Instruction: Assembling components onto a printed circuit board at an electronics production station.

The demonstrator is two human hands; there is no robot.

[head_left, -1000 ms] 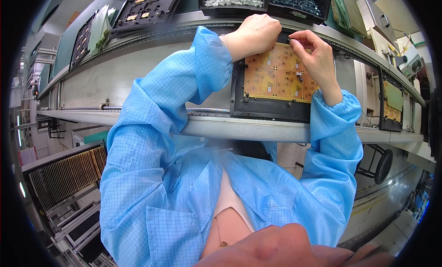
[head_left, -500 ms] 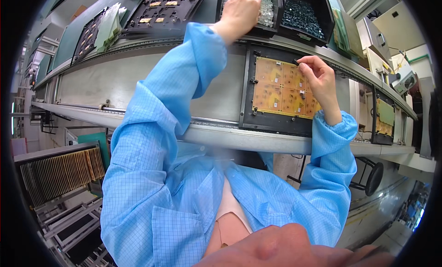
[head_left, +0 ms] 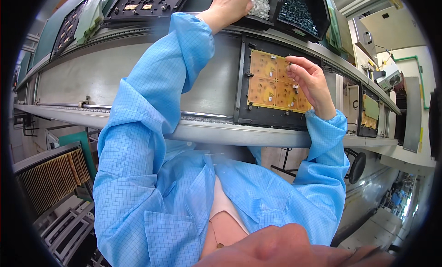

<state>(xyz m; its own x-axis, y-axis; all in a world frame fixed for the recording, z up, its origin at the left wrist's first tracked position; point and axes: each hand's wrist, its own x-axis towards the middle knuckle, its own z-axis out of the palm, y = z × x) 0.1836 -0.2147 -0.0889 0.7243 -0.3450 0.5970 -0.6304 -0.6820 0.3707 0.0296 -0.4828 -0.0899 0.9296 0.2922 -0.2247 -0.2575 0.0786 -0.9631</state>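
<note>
My left hand reaches to the far bin of small white parts; its fingers are partly cut off by the picture's top edge, and whether they grip anything is hidden. Below and to the right, my right hand is over a yellow-brown circuit board panel divided into several sections. Its thumb and forefinger are pinched together at the panel's upper edge; a tiny dark bit shows at the fingertips, too small to name. The panel lies in a black carrier frame with small clamps around it.
A black bin of small dark parts adjoins the white-part bin. Black carrier trays and green sheets lie at far left. A metal conveyor rail runs across before me. Another loaded carrier is at right; a slotted rack stands lower left.
The whole view has shifted, so the bench appears a little higher and further left. My left hand is still at the white-part bin, and my right hand is still pinched over the panel.
</note>
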